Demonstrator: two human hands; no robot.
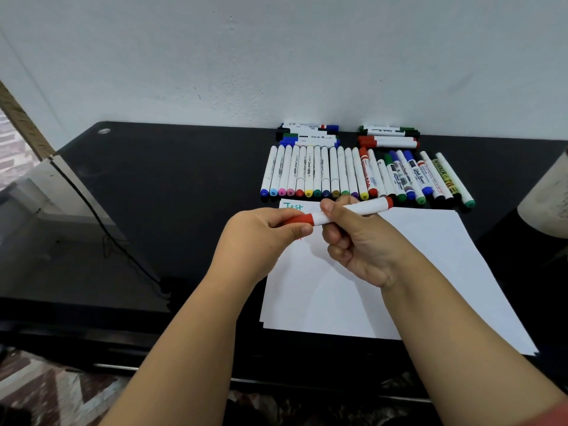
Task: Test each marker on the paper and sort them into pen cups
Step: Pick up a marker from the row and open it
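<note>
I hold a white marker (365,209) with a red cap level above the paper. My left hand (261,232) grips the red cap (299,219) at its left end. My right hand (353,241) grips the white barrel. Under both hands lies a stack of white paper (430,272), with "Test" (293,206) written in green at its top left corner. Behind the paper a row of several markers (353,176) lies side by side, coloured caps toward me. More markers (310,135) are piled against the wall.
The black desk (184,179) stands against a white wall. A pale round container (547,198) sits at the right edge. A black cable (107,232) hangs down at the left. The desk's front edge runs below my forearms.
</note>
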